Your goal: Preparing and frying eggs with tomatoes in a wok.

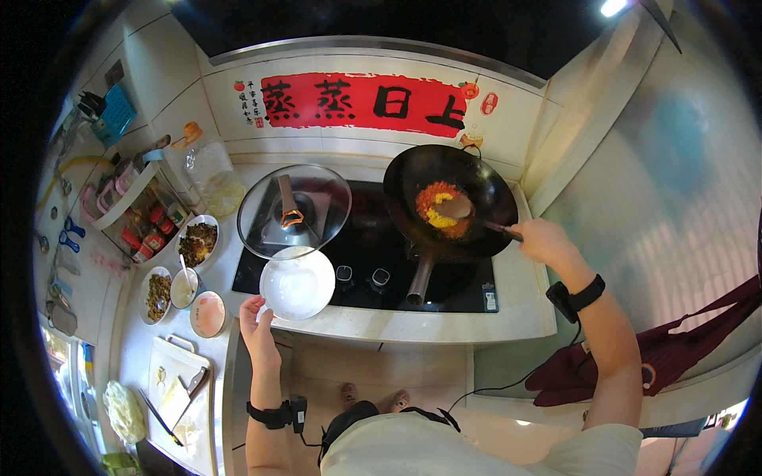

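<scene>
My right hand (pixel 545 241) grips the handle of a spatula (pixel 455 208) whose blade rests in the food inside a dark wok (pixel 491 196). Chopped orange-red food (pixel 437 193) and yellow pieces like scrambled egg (pixel 441 220) lie at the wok's bottom. At the left, my left hand (pixel 259 327) has its thumb and fingers apart beside the rim of a white dish (pixel 297 285); whether the fingertips touch it, I cannot tell. That dish sits at the front left of the black cooktop (pixel 363 238), with nothing but whitish residue in it.
A glass lid (pixel 324 196) lies over the left burner, partly above the dish. Bowls of chopped ingredients (pixel 158 294) and a pinkish bowl (pixel 208 314) line the left counter. A knife (pixel 193 387) lies on the cutting board (pixel 199 428). The wok's handle (pixel 421 276) points towards me.
</scene>
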Tool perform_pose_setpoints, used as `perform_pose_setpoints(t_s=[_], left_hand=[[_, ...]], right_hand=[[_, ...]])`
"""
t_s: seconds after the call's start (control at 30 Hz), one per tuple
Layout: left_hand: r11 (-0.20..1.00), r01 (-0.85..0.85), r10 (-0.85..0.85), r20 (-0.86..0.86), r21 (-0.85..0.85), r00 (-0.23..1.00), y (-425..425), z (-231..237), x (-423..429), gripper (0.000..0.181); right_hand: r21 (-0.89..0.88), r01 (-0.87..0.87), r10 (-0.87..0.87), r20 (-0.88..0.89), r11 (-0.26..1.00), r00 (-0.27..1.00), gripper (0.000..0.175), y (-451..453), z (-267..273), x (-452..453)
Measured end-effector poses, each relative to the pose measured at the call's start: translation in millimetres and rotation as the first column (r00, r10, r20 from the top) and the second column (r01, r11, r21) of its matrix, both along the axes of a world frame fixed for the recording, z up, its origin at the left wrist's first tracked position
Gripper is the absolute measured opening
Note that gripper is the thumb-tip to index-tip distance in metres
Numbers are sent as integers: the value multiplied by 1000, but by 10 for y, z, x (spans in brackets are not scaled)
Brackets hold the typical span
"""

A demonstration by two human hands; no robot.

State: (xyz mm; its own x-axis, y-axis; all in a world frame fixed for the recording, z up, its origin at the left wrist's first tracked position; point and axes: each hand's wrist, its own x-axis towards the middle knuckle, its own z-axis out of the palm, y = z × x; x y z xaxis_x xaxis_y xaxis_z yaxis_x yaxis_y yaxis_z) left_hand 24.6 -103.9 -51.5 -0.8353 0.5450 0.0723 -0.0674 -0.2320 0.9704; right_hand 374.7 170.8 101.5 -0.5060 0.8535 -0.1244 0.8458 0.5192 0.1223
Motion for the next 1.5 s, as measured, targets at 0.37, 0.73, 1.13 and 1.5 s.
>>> perform_pose_setpoints(t_s=[0.37, 0.73, 1.13, 1.5], left_hand=[[989, 149, -149, 36, -20, 988, 316, -153, -86, 25], [892, 423, -441, -98, -161, 892, 958, -356, 181, 18], [834, 533, -514, 147, -145, 845, 938, -477, 207, 15], [840, 519, -495, 166, -158, 853, 854, -463, 1, 15]], right_hand=[[-179, -112, 167, 330, 977, 929, 30, 224, 65, -168], [-156, -49, 105, 373, 987, 922, 26, 60, 154, -381], [-163, -91, 162, 505, 982, 848, 24, 182, 624, -310], [187, 57, -107, 265, 981, 958, 14, 143, 476, -592]])
